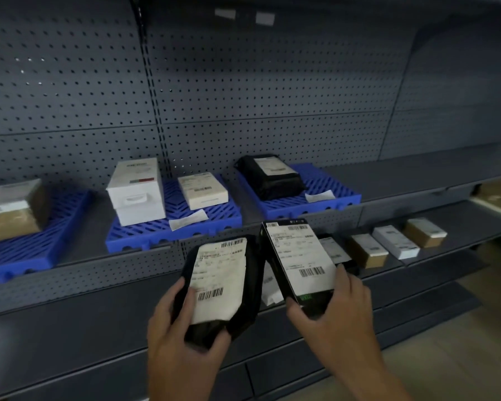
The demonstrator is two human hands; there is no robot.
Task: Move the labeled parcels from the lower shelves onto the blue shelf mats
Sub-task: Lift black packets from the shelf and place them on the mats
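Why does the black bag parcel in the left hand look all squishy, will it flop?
Probably. The black bag parcel has wrinkled, bulging plastic, so it likely bends when lifted. Its glossy skin may be slippery, though the left hand grips it from underneath. It doesn't look breakable.

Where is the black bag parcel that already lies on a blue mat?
In the head view, the black bag parcel lies on the rightmost blue mat, right of centre on the upper shelf, with a loose paper slip beside it.
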